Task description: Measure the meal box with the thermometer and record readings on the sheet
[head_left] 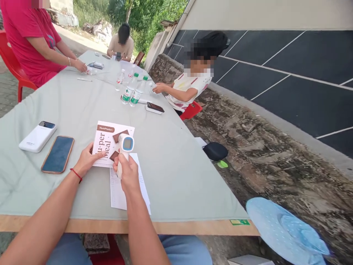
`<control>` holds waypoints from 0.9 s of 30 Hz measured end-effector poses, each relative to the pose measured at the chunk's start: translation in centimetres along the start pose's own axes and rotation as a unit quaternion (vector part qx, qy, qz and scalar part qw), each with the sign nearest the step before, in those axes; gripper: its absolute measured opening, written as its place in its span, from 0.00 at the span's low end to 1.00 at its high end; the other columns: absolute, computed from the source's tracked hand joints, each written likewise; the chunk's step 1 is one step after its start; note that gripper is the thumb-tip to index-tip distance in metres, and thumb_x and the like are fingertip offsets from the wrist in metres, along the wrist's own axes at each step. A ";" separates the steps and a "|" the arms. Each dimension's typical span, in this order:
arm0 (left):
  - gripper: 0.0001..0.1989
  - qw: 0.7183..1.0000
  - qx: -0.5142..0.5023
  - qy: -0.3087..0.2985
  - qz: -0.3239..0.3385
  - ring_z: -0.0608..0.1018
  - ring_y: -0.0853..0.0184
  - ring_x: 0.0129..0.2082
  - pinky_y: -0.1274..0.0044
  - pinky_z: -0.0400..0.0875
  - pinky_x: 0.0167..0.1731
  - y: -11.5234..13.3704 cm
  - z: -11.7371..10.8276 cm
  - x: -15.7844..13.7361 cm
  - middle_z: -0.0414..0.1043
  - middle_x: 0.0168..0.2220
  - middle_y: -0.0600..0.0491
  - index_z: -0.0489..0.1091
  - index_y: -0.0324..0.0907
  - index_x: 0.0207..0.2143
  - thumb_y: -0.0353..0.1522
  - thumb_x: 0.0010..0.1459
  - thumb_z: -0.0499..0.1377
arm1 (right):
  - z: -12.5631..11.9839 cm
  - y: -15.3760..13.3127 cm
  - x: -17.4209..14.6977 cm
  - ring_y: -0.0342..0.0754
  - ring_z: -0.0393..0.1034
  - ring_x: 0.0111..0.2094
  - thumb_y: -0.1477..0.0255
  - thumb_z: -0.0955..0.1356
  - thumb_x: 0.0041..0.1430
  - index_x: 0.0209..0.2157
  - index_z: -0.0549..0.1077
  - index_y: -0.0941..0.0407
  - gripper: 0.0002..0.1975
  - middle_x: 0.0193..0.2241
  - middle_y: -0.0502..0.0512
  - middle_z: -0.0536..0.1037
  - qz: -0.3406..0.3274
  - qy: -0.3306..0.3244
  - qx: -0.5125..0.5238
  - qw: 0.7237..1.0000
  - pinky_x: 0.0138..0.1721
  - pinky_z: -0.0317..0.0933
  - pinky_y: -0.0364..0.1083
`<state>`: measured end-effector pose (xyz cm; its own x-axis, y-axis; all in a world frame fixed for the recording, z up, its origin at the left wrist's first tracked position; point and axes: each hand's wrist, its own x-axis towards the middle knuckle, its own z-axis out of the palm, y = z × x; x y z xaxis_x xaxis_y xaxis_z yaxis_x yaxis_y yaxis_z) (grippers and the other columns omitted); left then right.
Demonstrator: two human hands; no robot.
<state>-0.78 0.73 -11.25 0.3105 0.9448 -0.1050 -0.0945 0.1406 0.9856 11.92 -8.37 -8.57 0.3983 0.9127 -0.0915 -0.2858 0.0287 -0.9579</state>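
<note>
My left hand (pixel 88 159) grips the left edge of a white and brown food box (pixel 106 141), its thumb lying across the printed front. The box is tilted up toward me near the middle of the table. My right hand (pixel 128 170) is wrapped round the handle of a white infrared thermometer (pixel 127 144) with a blue-rimmed screen. The thermometer is in front of the box's right side and hides part of it. Under my hands lies a printed paper sheet (pixel 117 193), partly covered by the box and my right forearm.
Left of the box lie a white power bank (pixel 37 138) and a phone (pixel 57 154). Farther off stand several water bottles (pixel 129 90) beside another phone (pixel 154 107). Three people sit around the cloth-covered table (pixel 187 187). A light blue hat (pixel 284 230) is beyond the near right corner.
</note>
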 end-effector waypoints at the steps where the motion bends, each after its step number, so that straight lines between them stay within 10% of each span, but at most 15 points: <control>1: 0.36 1.000 0.000 -0.001 0.002 0.77 0.51 0.46 0.65 0.72 0.45 0.0 0.0 0.0 0.77 0.45 0.46 0.72 0.39 0.47 0.44 0.35 0.74 | 0.0 0.0 0.0 0.41 0.56 0.21 0.56 0.68 0.54 0.32 0.67 0.55 0.16 0.20 0.45 0.64 -0.001 0.001 -0.001 1.000 0.24 0.51 0.43; 8: 0.34 0.998 0.052 0.021 0.021 0.76 0.50 0.48 0.63 0.71 0.48 0.6 -0.2 -0.3 0.77 0.45 0.46 0.74 0.40 0.46 0.46 0.37 0.73 | -0.3 -1.7 -0.9 0.41 0.56 0.22 0.57 0.67 0.54 0.27 0.65 0.54 0.15 0.20 0.45 0.64 -0.021 0.000 0.003 1.000 0.25 0.52 0.43; 15: 0.35 0.996 0.076 0.011 0.046 0.76 0.51 0.48 0.64 0.72 0.47 2.7 -0.1 -0.6 0.76 0.47 0.45 0.72 0.40 0.46 0.48 0.37 0.72 | -6.0 -3.7 -4.4 0.43 0.59 0.23 0.60 0.69 0.53 0.29 0.68 0.54 0.12 0.20 0.46 0.67 -0.093 0.029 -0.083 0.992 0.27 0.54 0.43; 27: 0.32 0.957 0.218 -0.011 0.189 0.71 0.59 0.51 0.69 0.65 0.54 4.3 3.0 13.0 0.70 0.48 0.50 0.61 0.42 0.50 0.42 0.46 0.68 | -9.5 -5.8 -6.5 0.42 0.60 0.22 0.64 0.68 0.52 0.27 0.68 0.55 0.09 0.19 0.46 0.67 -0.079 0.031 -0.011 0.996 0.26 0.55 0.42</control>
<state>5.70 12.70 -8.00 0.3515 0.8967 0.2692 0.1980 -0.3523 0.9147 19.25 -18.37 -5.02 0.4897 0.8707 0.0445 -0.1960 0.1597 -0.9675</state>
